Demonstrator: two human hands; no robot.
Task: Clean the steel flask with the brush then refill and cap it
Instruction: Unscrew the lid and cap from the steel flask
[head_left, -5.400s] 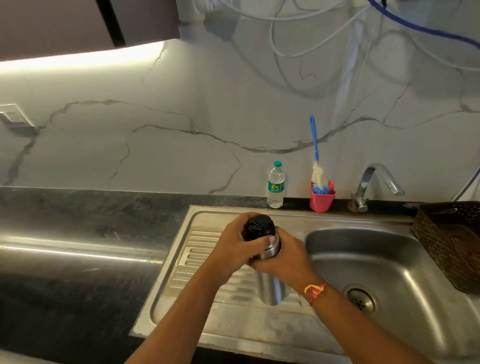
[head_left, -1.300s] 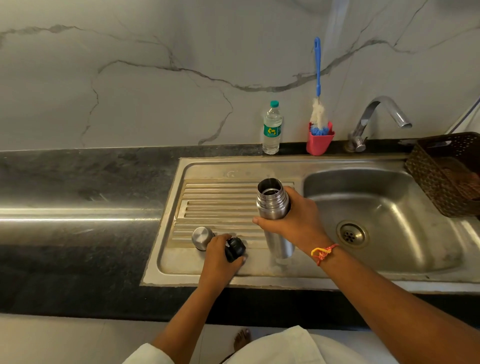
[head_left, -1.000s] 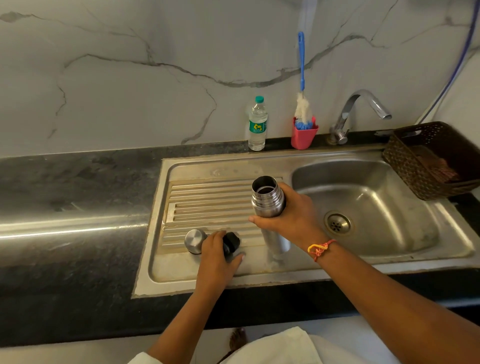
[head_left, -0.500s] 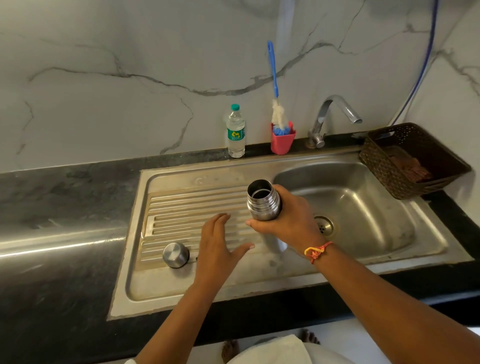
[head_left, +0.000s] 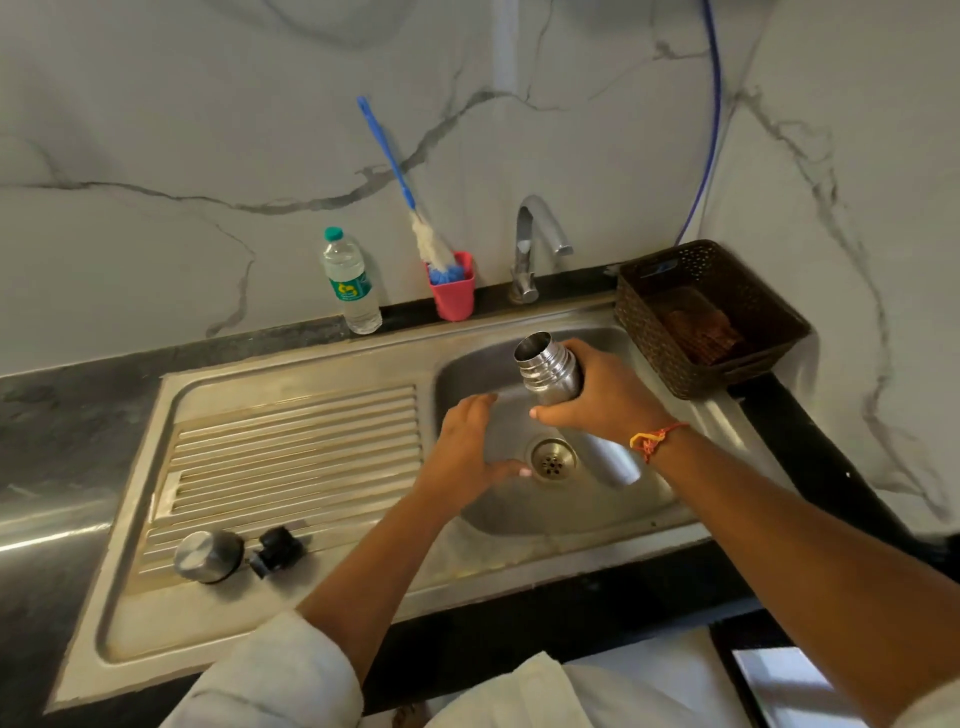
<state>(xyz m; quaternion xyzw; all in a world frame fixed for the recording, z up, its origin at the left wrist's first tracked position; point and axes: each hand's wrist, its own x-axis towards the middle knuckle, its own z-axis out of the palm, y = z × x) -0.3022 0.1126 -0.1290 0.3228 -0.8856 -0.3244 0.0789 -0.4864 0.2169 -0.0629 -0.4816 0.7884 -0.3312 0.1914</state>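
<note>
My right hand (head_left: 602, 389) grips the open steel flask (head_left: 548, 366), tilted to the left above the sink basin (head_left: 467, 374). Beside it, over the basin's left side, my left hand (head_left: 462, 452) hovers open and holds nothing. The steel cap (head_left: 205, 556) and the black stopper (head_left: 275, 551) lie side by side at the front of the ribbed drainboard (head_left: 291, 447). The blue-handled bottle brush (head_left: 410, 208) stands in a pink cup (head_left: 454, 288) at the back wall. A plastic water bottle (head_left: 350, 283) stands left of the cup.
The tap (head_left: 535, 239) rises behind the basin, shut off with no water running. A brown woven basket (head_left: 711, 312) sits on the sink's right rim. The drain (head_left: 553, 460) is at the basin's middle. Dark counter (head_left: 62, 431) stretches left of the sink.
My right hand has carried the flask from the drainboard to above the basin and tilted it. My left hand let go of the stopper and followed, open.
</note>
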